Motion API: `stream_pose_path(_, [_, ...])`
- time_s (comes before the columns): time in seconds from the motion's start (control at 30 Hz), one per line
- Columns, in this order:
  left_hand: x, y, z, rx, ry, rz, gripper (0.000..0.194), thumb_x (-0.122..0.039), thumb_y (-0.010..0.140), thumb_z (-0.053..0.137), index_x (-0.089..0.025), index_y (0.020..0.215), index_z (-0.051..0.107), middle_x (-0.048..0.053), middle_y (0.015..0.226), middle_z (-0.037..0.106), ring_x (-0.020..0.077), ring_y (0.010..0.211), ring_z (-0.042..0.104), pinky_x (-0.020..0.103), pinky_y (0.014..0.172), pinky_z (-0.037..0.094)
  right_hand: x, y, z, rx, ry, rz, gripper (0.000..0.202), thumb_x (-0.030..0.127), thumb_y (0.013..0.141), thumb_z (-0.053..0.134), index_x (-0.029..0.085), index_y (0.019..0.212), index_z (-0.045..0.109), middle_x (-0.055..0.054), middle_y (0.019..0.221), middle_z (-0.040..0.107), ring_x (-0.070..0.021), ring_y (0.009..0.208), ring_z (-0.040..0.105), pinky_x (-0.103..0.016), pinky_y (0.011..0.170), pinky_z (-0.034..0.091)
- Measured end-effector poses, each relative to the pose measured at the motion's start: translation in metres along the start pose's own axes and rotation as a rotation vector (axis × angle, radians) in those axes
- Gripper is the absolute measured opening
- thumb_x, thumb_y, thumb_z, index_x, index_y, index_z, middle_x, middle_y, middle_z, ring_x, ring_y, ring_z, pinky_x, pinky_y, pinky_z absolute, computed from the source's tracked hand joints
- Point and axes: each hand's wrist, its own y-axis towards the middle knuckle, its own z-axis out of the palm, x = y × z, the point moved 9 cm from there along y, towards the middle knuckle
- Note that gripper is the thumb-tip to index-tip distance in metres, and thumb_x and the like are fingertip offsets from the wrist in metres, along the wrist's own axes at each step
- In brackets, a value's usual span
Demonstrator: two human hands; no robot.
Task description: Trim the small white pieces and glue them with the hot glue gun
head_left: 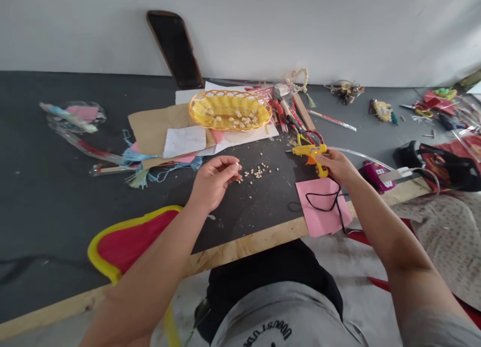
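Observation:
My right hand (335, 165) is wrapped round the handle of a yellow hot glue gun (310, 152), whose nozzle points left over the dark table. A black cord (327, 208) hangs from the gun's grip. My left hand (218, 181) pinches a tiny whitish piece (237, 165) between thumb and fingertips; its exact kind is too small to tell. Just right of that hand lies a scatter of small pale beads (257, 173). Behind them stands a yellow woven basket (230, 109) with several small whitish clusters inside.
Pink paper (316, 222) lies at the front edge under the cord. A phone (176, 49) leans against the wall. Brown paper (152, 131), blue tassels (141, 159) and a red-and-yellow chair back (137, 239) are on the left. A purple device (378, 176) sits at right.

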Motion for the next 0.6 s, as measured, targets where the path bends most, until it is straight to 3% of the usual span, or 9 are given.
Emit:
stream_pose_path(0.13, [0.002,0.001,-0.001,0.004,0.014,0.007,0.031,-0.030,0.060,0.089,-0.017,0.084,0.073,0.000,0.075,0.072,0.0085,0.062,0.064,0.020,0.063,0.055,0.013,0.004,-0.015,-0.058,-0.600,-0.024,0.040,0.057,0.085,0.059,0.018,0.077,0.065,-0.002,0.063,0.063,-0.0156,0.057,0.056,-0.027,0.054,0.040])
stream_pose_path(0.23, [0.003,0.001,-0.001,0.013,0.023,0.004,0.032,-0.031,0.062,0.089,-0.017,0.085,0.073,0.000,0.075,0.072,0.0084,0.061,0.064,0.020,0.063,0.054,0.035,0.004,-0.028,-0.171,-1.044,-0.045,0.042,0.052,0.091,0.051,0.019,0.069,0.065,-0.005,0.062,0.064,-0.0198,0.063,0.060,-0.029,0.058,0.038])
stream_pose_path(0.33, [0.004,0.000,0.002,0.035,0.026,0.006,0.031,-0.032,0.062,0.089,-0.018,0.085,0.073,0.000,0.074,0.072,0.0083,0.061,0.064,0.020,0.063,0.054,0.072,0.008,-0.022,-0.300,-1.159,-0.239,0.027,0.040,0.089,0.051,0.020,0.087,0.069,-0.007,0.078,0.071,-0.0220,0.075,0.063,-0.030,0.064,0.040])
stream_pose_path(0.4, [0.004,0.000,0.003,0.039,0.031,0.008,0.031,-0.032,0.062,0.089,-0.017,0.084,0.072,0.000,0.074,0.071,0.0086,0.061,0.064,0.021,0.063,0.053,0.086,0.019,-0.008,-0.285,-1.196,-0.320,0.023,0.031,0.088,0.051,0.021,0.098,0.069,-0.007,0.089,0.074,-0.0226,0.081,0.065,-0.030,0.069,0.042])
stream_pose_path(0.6, [0.001,-0.002,0.003,0.038,0.026,0.010,0.032,-0.032,0.060,0.089,-0.017,0.083,0.072,0.000,0.074,0.070,0.0088,0.063,0.063,0.022,0.065,0.053,0.080,0.071,0.021,-0.106,-1.346,-0.201,0.031,0.025,0.081,0.060,0.017,0.111,0.065,-0.013,0.106,0.073,-0.0278,0.094,0.066,-0.034,0.076,0.046])
